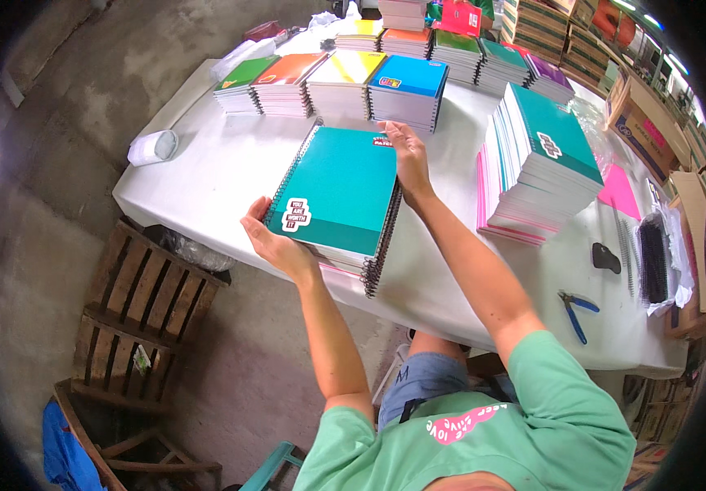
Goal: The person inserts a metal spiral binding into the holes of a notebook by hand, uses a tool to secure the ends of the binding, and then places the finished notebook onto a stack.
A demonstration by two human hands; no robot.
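Note:
A stack of teal spiral notebooks (345,184) lies in front of me near the table's front edge. Black coils show along its left side and at its lower right. My left hand (281,244) grips the near left corner, its fingertips curled over the coil edge and the thumb along the front. At the far right corner, my right hand (407,159) is closed on the top notebook, its thumb and fingers at the edge. How many notebooks each hand grips is hidden.
Rows of coloured notebooks (340,78) stand across the table's far side. To the right rises a tall pile of teal-covered, uncoiled books (545,164). Blue-handled pliers (575,315), a black object (606,258) and black coils (654,258) lie at far right. A white roll (154,148) is at left.

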